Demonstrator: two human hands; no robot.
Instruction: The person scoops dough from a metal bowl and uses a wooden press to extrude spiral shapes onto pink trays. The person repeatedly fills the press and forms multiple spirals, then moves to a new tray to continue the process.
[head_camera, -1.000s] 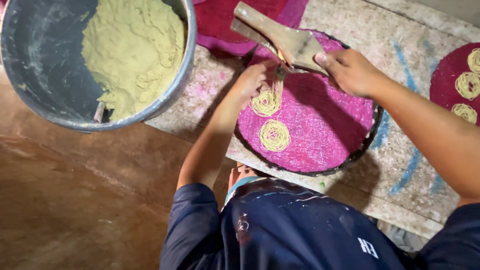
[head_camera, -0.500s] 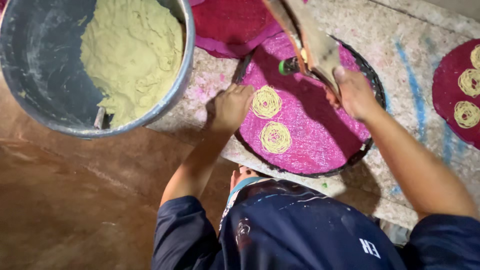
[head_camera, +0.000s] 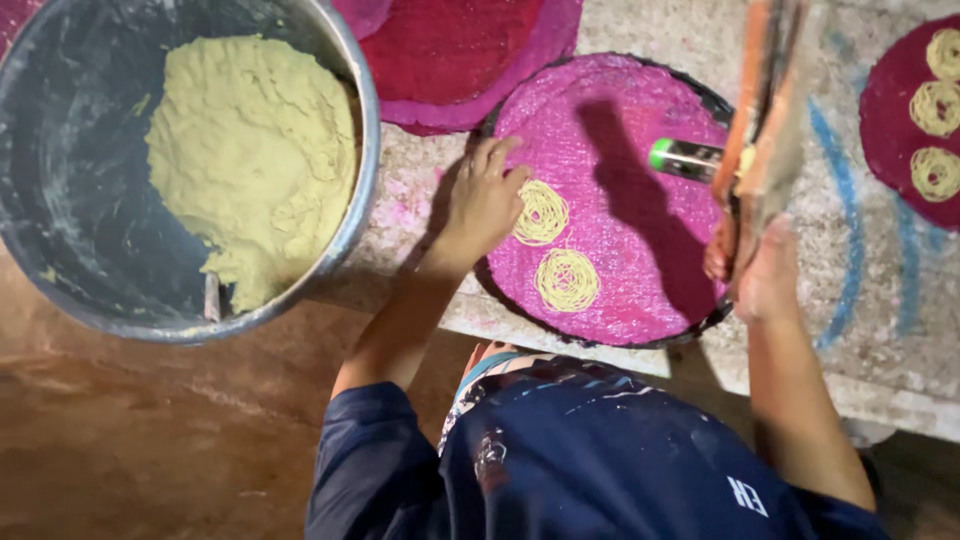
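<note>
**A:** Head view status?

**B:** I see the left hand (head_camera: 487, 200) flat, fingers spread, resting on the left edge of the round pink mat (head_camera: 620, 140). It grips nothing. Fingertips sit just beside the upper noodle coil (head_camera: 541, 213); the lower noodle coil (head_camera: 567, 280) lies near it on the same mat.

**A:** Right side?

**B:** I read the right hand (head_camera: 760, 270) as closed around the lower end of the wooden press (head_camera: 765, 110), which is raised, tilted and blurred over the mat's right edge. A green-capped metal cylinder (head_camera: 685, 158) sticks out from it over the mat.

**A:** Surroundings?

**B:** Big metal basin (head_camera: 365, 160) of yellow dough (head_camera: 255, 160) at left, touching the work slab. Dark red mat (head_camera: 900, 150) at far right carries three more coils.
</note>
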